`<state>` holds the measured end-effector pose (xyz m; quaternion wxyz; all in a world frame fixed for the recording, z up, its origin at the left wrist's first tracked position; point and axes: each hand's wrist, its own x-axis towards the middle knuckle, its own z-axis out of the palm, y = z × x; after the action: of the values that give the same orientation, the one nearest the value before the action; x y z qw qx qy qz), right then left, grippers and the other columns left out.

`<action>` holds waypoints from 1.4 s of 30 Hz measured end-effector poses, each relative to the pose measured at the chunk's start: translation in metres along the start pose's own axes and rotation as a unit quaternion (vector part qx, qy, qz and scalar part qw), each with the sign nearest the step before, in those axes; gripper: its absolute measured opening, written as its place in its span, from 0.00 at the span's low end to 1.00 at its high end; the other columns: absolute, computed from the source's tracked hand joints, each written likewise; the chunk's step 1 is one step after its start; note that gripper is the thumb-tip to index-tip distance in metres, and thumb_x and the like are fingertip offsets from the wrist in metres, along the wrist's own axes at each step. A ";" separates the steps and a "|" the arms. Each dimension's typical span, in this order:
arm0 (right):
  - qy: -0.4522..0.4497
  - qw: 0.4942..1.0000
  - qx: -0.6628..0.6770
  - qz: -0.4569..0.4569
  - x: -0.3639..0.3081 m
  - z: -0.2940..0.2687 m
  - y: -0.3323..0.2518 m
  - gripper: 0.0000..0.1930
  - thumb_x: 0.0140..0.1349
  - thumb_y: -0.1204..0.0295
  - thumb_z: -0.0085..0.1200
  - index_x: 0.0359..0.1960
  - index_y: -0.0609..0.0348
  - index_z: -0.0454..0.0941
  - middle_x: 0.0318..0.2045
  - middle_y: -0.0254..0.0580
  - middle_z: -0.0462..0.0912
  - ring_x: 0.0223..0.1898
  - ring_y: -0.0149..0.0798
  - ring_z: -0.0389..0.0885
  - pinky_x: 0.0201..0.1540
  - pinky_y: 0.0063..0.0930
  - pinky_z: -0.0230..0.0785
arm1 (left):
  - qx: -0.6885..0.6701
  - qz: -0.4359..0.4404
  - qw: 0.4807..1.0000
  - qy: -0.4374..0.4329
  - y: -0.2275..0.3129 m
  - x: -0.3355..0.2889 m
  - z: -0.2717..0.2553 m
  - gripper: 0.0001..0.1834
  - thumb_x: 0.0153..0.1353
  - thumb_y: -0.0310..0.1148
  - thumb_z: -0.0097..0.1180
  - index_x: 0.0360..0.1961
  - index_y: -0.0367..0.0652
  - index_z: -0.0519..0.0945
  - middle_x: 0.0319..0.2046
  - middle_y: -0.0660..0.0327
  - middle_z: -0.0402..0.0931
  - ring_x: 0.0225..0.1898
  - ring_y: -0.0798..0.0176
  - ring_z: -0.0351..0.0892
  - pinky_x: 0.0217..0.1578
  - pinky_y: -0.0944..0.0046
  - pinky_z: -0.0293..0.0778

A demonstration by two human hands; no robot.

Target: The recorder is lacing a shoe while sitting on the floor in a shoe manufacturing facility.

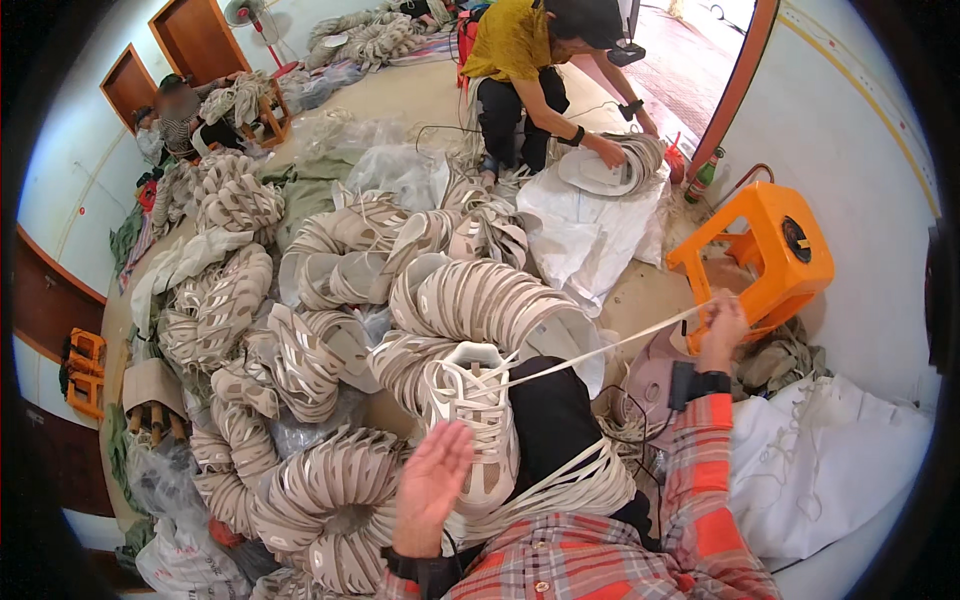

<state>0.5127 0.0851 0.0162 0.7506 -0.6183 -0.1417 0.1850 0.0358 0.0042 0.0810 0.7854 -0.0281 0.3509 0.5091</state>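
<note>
A cream and beige shoe upper (474, 425), laced crosswise up its front, rests upright against my dark-trousered leg. A pale flat shoelace (610, 347) stretches from its top eyelets up to the right. My right hand (724, 330), raised out to the right near an orange stool, is closed on the far end of that lace, which looks taut. My left hand (436, 482) is beside the lower left side of the upper, fingers stretched out and holding nothing. A bundle of loose pale laces (565, 490) lies across my lap.
Long curved stacks of shoe uppers (330, 490) crowd the floor at left and ahead. The orange stool (775, 255) stands at right, above white sacking (820, 465). A co-worker (530, 70) bends over uppers on a white sack (600, 225). Other people (185, 120) sit at far left.
</note>
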 end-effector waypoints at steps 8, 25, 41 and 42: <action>-0.112 0.992 0.023 -0.053 -0.039 0.033 -0.072 0.06 0.60 0.72 0.53 0.33 0.63 0.77 0.25 0.35 0.79 0.23 0.25 0.75 0.23 0.19 0.70 | 0.836 0.431 0.240 -0.238 0.063 0.062 0.040 0.12 0.48 0.21 0.52 0.35 0.46 0.78 0.35 0.64 0.74 0.43 0.62 0.71 0.45 0.61 0.64; -0.045 0.990 -0.019 -0.134 -0.089 -0.020 -0.145 0.09 0.58 0.72 0.57 0.34 0.69 0.78 0.22 0.36 0.78 0.20 0.26 0.76 0.25 0.20 0.71 | 0.790 0.474 0.202 -0.331 0.001 0.073 0.073 0.09 0.48 0.33 0.57 0.32 0.48 0.76 0.25 0.63 0.71 0.32 0.58 0.70 0.37 0.58 0.61; -0.730 0.574 -0.338 0.155 -0.208 0.066 -0.071 0.12 0.57 0.67 0.55 0.37 0.63 0.77 0.22 0.40 0.80 0.19 0.27 0.79 0.23 0.21 0.71 | 0.824 0.312 0.250 -0.400 -0.017 0.049 0.074 0.07 0.50 0.27 0.54 0.33 0.44 0.74 0.28 0.61 0.71 0.34 0.56 0.69 0.38 0.57 0.60; -0.744 0.565 -0.349 0.075 -0.199 0.062 -0.073 0.10 0.56 0.69 0.54 0.35 0.64 0.77 0.22 0.42 0.80 0.20 0.31 0.79 0.24 0.24 0.71 | 0.827 0.312 0.247 -0.397 -0.014 0.048 0.072 0.09 0.48 0.27 0.54 0.34 0.45 0.74 0.28 0.62 0.71 0.35 0.57 0.69 0.39 0.58 0.60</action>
<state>0.3150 0.0373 0.1028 0.0889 -0.4839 -0.6570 0.5712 0.0961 0.0640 0.1028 0.1971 0.9543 0.2050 0.0918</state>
